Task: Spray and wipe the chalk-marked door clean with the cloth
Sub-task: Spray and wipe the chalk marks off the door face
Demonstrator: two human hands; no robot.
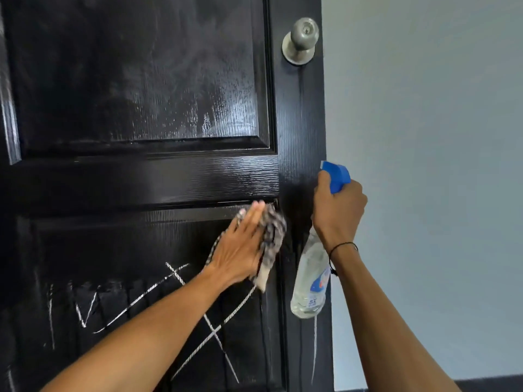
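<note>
The black panelled door (158,176) fills the left and centre of the view, standing upright with its free edge toward a pale wall (424,137). Its upper panel (135,75) carries no legible marks; it shows a wet sheen, fine droplets and faint smears, which suggests that this part is sprayed and wiped already. The lower panel (127,278) is the unfinished part: chalk marks (175,301), among them crossed strokes, a tick-like stroke and short vertical lines, lie across its middle and lower area, and one more vertical chalk line (314,349) runs down the door's edge strip below the bottle. The cloth (273,236), checked and crumpled, sits at the top right corner of the lower panel, above most of the marks. The left hand (240,247) presses it flat against the door with fingers straight and close together. The right hand (338,210) is curled round the neck of the spray bottle (310,278), just below its blue trigger head (336,175), holding it upright beside the door's edge; a finger on the trigger cannot be made out. A metal knob (301,41) sits higher up. By this evidence the task stands roughly at its midpoint, the lower panel and edge strip remaining.
</note>
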